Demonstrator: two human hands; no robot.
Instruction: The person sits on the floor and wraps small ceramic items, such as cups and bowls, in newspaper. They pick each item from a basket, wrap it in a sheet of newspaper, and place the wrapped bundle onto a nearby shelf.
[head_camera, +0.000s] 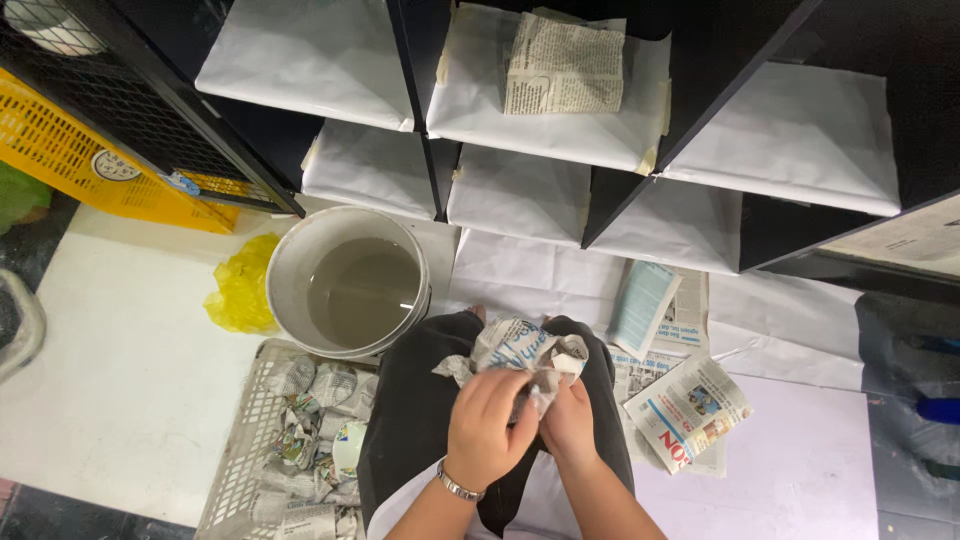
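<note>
**Newsprint bundle gripped in both hands above your lap**

Crumpled newspaper is what you have between your hands: a newspaper-wrapped bundle (522, 352) held over your knees, its loose edges sticking up and outward. Your left hand (487, 412) is curled closed on the lower left of the wrapping, fingers bent inward and knuckles toward the camera, with a metal bracelet (458, 487) at the wrist. Your right hand (570, 420) sits just beside it, touching it, and is closed on the lower right part of the paper; its fingertips are hidden under the wrapping, so you cannot tell how they lie. Both forearms come up from the bottom edge and meet at the bundle, wrists close together.

You are seated on the floor in dark trousers (420, 400). Just beyond your left knee stands a grey bucket (290, 262) holding cloudy water, with a yellow plastic bag (240, 290) beside it. To your left lies a pale plastic basket (252, 420) filled with more paper-wrapped pieces (315, 425). On your right, folded newspapers (686, 405) rest on white paper. Ahead, black shelves (430, 170) are lined with white paper, and one newspaper parcel (565, 65) lies on an upper shelf.
</note>
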